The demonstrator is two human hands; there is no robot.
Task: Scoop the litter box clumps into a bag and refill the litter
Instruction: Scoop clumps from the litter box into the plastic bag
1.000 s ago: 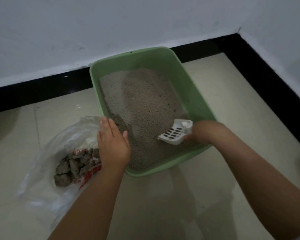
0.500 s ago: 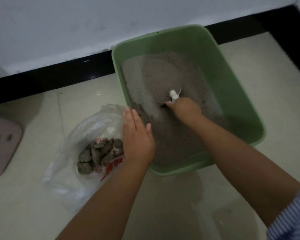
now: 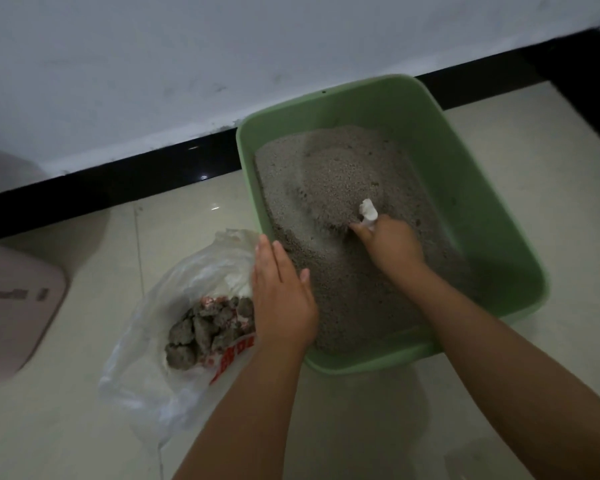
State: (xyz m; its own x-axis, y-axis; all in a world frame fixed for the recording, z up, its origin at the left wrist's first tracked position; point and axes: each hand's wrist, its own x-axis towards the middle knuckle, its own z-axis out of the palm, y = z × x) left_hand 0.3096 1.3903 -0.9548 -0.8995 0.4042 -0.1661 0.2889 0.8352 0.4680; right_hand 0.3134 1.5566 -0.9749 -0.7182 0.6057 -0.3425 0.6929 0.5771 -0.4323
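Observation:
A green litter box [image 3: 471,188] stands on the floor against the wall, holding grey litter [image 3: 333,174] heaped toward its left side. My right hand [image 3: 392,244] grips a white scoop [image 3: 368,210] whose head is pushed down into the litter; only its top end shows. My left hand [image 3: 280,296] lies flat with straight fingers on the box's near-left rim. Beside it a clear plastic bag [image 3: 160,362] with red print lies open on the floor, with several dark grey clumps [image 3: 205,330] inside.
A pale pink object [image 3: 14,306] sits on the floor at the far left. A black skirting strip [image 3: 136,174] runs along the white wall behind the box. Cream floor tiles [image 3: 534,133] spread around the box and in front of it.
My right hand has carried the scoop from the box's near-right corner to the middle and dug its head into the litter. My left hand has stayed on the rim.

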